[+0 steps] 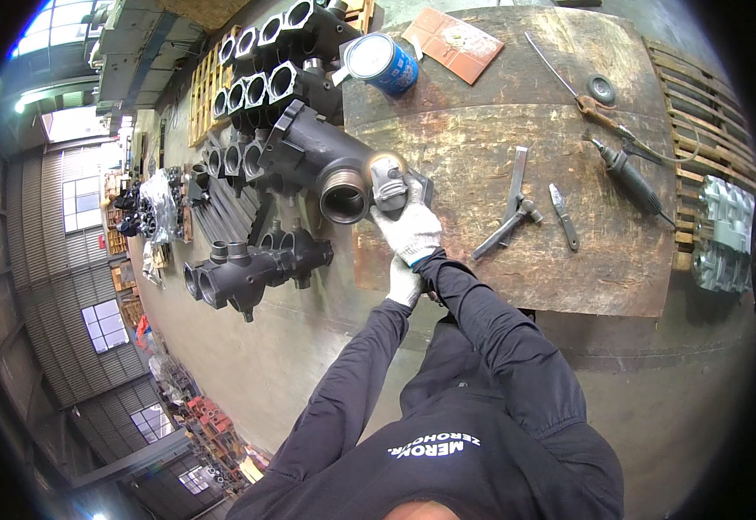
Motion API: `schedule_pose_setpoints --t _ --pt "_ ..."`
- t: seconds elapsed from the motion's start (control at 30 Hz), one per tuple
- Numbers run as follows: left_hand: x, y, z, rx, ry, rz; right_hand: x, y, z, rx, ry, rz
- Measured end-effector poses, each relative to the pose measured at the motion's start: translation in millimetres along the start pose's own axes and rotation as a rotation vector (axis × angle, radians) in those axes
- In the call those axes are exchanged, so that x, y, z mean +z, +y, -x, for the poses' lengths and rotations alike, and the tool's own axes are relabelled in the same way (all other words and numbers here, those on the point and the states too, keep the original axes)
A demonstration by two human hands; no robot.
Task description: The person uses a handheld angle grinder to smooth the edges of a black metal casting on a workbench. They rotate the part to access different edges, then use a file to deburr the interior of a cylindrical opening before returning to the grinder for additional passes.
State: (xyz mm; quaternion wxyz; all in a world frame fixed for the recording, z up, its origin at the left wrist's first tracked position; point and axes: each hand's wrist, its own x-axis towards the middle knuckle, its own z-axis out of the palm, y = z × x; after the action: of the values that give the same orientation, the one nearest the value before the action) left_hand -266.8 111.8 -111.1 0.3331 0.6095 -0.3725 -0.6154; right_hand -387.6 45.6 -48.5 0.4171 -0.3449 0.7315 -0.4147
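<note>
A large black cast pipe fitting (330, 156) with a threaded round opening (343, 197) lies across the left edge of the wooden tabletop (473, 130). Against its near right end is the grey metal head of what looks like an angle grinder (388, 180), ringed by a pale, blurred disc. My right hand (410, 227), in a white glove, wraps around the tool just behind that head. Closer to my body, my gloved left hand (405, 282) is closed farther back on the same tool; its fingers and the tool's body are mostly hidden.
On the tabletop lie a hammer (506, 230), a flat metal bar (517, 173), a knife (563, 217), a dark handheld power tool (633, 182) and a blue can (392, 71). Black castings (261, 273) stand at left. Pallets (707, 113) and silver castings (724, 208) sit at right.
</note>
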Motion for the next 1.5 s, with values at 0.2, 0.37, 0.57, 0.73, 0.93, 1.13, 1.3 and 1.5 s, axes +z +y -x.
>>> schedule_pose_setpoints --t 0.2,0.37,0.57,0.73,0.93,1.13,1.3,1.5 --pt "18 23 36 0.041 0.030 -0.242 -20 -10 17 -0.020 -0.003 -0.058" --pt "15 20 40 0.057 -0.020 -0.091 -29 -17 25 0.052 -0.046 -0.046" --pt "5 -5 26 0.131 -0.014 -0.082 -29 -17 20 0.038 -0.064 -0.050" --pt "7 -16 -5 0.058 -0.001 0.102 -20 -14 2 0.019 -0.090 0.002" --pt "16 -12 -3 -0.032 0.049 0.219 -21 -14 -10 0.034 -0.114 -0.013" --pt "21 -14 11 0.089 -0.022 0.111 -40 -24 8 -0.037 -0.100 -0.033" --pt "22 -18 13 0.115 -0.002 0.110 -47 -31 12 -0.036 -0.116 -0.014" --pt "20 -25 3 0.104 0.003 0.075 -42 -33 2 0.022 -0.151 0.035"
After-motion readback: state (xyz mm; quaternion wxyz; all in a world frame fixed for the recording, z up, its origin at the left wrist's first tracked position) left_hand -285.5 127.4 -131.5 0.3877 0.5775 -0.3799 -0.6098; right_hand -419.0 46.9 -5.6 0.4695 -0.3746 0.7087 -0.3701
